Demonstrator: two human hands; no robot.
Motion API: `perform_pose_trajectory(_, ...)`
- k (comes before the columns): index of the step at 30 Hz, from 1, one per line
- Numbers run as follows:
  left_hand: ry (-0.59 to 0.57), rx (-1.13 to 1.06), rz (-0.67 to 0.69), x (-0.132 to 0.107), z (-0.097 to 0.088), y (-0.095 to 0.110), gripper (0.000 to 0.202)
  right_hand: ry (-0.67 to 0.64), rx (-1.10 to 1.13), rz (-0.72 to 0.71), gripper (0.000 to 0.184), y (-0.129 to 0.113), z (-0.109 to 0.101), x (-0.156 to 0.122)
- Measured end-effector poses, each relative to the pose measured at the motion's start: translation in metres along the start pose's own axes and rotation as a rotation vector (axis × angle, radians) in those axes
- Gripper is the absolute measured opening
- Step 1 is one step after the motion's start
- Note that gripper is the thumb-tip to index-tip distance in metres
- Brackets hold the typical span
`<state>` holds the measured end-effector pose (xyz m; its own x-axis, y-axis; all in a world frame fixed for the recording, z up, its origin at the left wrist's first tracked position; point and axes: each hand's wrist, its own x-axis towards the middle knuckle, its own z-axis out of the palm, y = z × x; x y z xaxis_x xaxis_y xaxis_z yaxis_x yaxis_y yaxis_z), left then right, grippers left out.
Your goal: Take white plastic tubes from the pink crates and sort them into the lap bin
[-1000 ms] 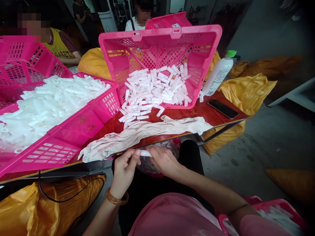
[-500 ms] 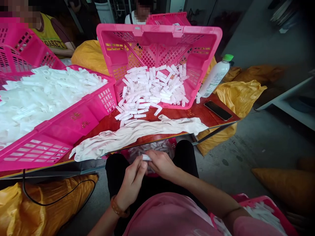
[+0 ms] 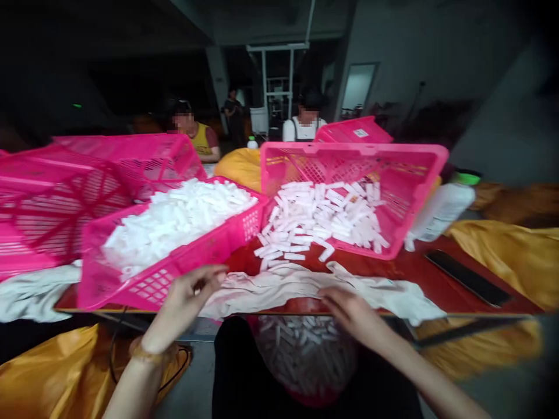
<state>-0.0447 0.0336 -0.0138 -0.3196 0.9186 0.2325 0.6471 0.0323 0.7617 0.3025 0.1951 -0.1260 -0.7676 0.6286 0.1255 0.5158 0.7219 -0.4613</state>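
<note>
My left hand (image 3: 186, 299) is raised in front of the left pink crate (image 3: 201, 256), fingers curved with a gap between thumb and forefinger. Nothing shows in it. My right hand (image 3: 349, 311) reaches to the front edge of the white cloth (image 3: 279, 285), fingers loosely bent and apart, seemingly holding nothing; motion blurs it. Short white tubes (image 3: 301, 218) spill from a pink crate tipped on its side (image 3: 419, 198) onto the red table (image 3: 393, 267). The left crate is heaped with white tubular pieces (image 3: 174, 218). Between my knees, a container holds more tubes (image 3: 305, 355).
A white bottle with a green cap (image 3: 445, 209) and a dark phone (image 3: 467, 276) are on the right of the table. Yellow sacks (image 3: 52, 372) lie around the table. More pink crates (image 3: 56, 198) stand left. Several people are beyond the table.
My hands, together over my lap around a white tube, have parted and moved forward to the table edge. The tube no longer shows in them. The view has tilted up.
</note>
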Motion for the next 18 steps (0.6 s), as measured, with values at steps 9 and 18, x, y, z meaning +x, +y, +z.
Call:
perform_pose_trajectory(9, 0.31, 0.484, -0.02, 0.148, -0.101, -0.035, 0.038, 0.02, -0.623, 0.035, 0.028, 0.054, -0.028, 0.095)
perform_pose_trajectory(18, 0.148, 0.574, -0.004, 0.157, -0.084, -0.024, 0.017, 0.054, -0.442, -0.054, 0.028, 0.062, -0.032, 0.086)
